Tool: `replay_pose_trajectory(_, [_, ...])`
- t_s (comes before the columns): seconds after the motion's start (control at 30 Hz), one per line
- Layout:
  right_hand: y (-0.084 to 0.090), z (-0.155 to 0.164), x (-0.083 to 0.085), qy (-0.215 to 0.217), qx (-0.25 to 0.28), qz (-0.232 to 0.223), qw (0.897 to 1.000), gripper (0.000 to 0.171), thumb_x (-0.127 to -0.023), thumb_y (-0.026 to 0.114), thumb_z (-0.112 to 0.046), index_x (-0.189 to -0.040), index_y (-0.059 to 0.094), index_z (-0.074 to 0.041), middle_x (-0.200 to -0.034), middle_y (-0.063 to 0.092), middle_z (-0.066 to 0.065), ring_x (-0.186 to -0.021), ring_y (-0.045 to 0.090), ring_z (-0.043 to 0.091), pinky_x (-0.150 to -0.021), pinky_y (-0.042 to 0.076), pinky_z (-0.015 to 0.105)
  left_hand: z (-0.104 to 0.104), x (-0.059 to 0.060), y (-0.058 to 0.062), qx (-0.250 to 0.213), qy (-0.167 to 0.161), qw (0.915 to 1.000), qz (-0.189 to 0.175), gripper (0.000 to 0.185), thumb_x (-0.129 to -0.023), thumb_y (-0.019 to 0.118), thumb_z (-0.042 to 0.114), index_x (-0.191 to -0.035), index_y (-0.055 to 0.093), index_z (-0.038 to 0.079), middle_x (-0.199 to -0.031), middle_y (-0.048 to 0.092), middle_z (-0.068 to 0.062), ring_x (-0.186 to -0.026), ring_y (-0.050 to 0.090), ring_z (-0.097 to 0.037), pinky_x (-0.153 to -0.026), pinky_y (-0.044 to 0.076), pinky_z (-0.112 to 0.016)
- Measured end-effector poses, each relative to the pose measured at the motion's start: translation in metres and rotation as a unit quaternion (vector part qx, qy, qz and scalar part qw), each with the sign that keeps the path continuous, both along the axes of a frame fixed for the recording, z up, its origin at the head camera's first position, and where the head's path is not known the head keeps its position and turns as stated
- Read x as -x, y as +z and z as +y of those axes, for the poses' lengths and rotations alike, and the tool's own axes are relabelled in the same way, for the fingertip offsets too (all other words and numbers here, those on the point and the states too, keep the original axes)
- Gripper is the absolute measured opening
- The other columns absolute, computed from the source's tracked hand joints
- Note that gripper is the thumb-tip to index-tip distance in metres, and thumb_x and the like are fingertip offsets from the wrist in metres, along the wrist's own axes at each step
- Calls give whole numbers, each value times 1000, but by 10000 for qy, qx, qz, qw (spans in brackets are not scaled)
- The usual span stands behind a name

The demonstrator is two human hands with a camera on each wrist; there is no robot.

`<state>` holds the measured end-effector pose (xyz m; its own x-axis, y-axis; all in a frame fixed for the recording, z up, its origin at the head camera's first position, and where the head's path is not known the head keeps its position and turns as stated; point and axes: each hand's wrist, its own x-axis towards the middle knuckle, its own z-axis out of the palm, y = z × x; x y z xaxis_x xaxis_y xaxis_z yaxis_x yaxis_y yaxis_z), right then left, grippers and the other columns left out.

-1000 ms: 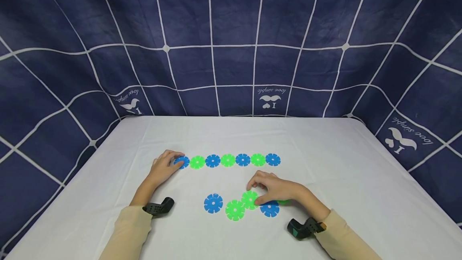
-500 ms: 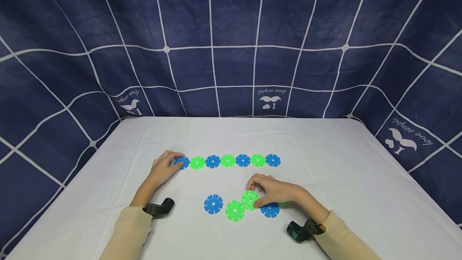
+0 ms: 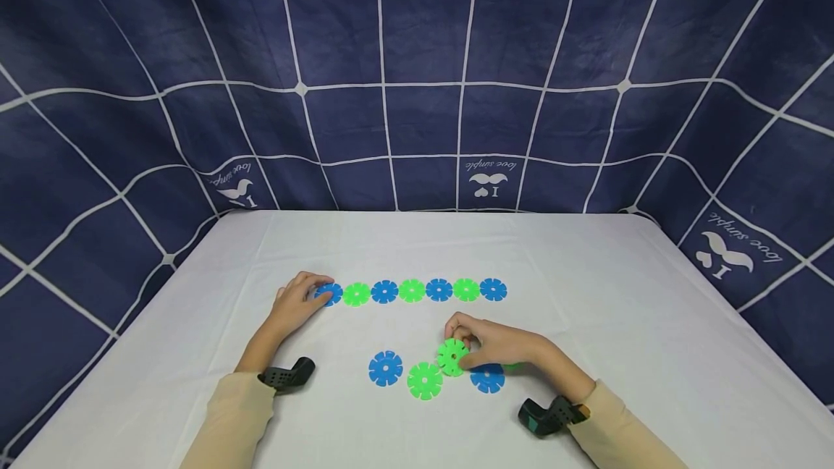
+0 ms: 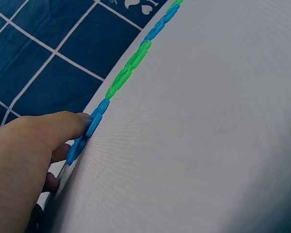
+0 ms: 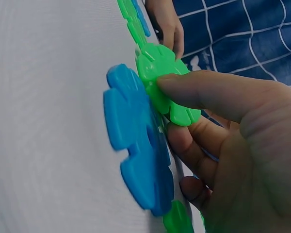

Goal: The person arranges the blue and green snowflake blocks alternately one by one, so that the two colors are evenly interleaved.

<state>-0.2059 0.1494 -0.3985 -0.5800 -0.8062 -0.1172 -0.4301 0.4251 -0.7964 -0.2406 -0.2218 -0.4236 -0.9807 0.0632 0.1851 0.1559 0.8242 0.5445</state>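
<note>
A row of notched interlocking discs, blue alternating with green, lies across the white table. At its left end my left hand (image 3: 296, 304) has thumb and fingers about the leftmost blue interlocking disc (image 3: 332, 294); the thumb rests on it in the left wrist view. Nearer me, my right hand (image 3: 498, 342) pinches a green interlocking disc (image 3: 452, 357) between thumb and fingers. That disc is tilted up in the right wrist view. Just below the right hand lies a loose blue interlocking disc (image 5: 136, 138), and part of another green disc (image 3: 512, 366) shows beneath the wrist.
A loose blue disc (image 3: 386, 368) and a loose green disc (image 3: 425, 381) lie on the white tablecloth (image 3: 326, 425) left of the right hand. The row ends at a blue disc (image 3: 493, 289). A navy checked curtain (image 3: 417, 121) hangs around the table.
The right hand has lifted and tilted the green disc slightly, off the neighbouring green disc. The left hand and the row have stayed in place.
</note>
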Motion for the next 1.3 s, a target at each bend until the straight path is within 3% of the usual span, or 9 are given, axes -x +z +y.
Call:
replay_pose_trajectory(0.33, [3,4,3,-313,-66,-128,9994,31,-84,57,-14,-114,50,-19,-83,50,-5,-79,43,9,-71,36,23,-1,2,0,34,-36,10000,-37,37,-88,56,32,-117,58,10,-117,53,-14,-112,46,-33,-82,27,-44])
replay_pose_trajectory(0.63, [6,11,11,-426,60,-117,9990,35,-85,52,-7,-119,51,-15,-75,40,-3,-63,37,6,-62,35,21,-2,4,1,70,-18,10000,-54,37,-88,55,32,-117,58,10,-118,52,-14,-114,45,-33,-83,27,-43])
replay_pose_trajectory(0.87, [10,21,15,-857,121,-36,9962,36,-86,51,-11,-122,50,-15,-93,44,4,-74,39,12,-67,35,26,-2,3,1,19,-16,10000,-67,37,-87,56,32,-117,59,10,-118,52,-14,-114,46,-32,-82,26,-42])
replay_pose_trajectory(1.13, [9,38,26,-1485,207,233,9884,34,-88,48,-11,-122,51,-16,-95,47,4,-75,39,14,-67,36,27,-2,3,0,26,-59,10000,18,36,-87,56,32,-116,59,10,-117,53,-13,-114,46,-32,-81,26,-42])
replay_pose_trajectory(1.3, [4,50,33,-1980,392,282,9790,35,-88,48,-11,-122,53,-15,-125,50,9,-102,46,23,-81,37,35,-1,2,-1,10,-36,10000,-13,36,-88,57,31,-117,59,10,-117,53,-13,-114,46,-32,-84,26,-44])
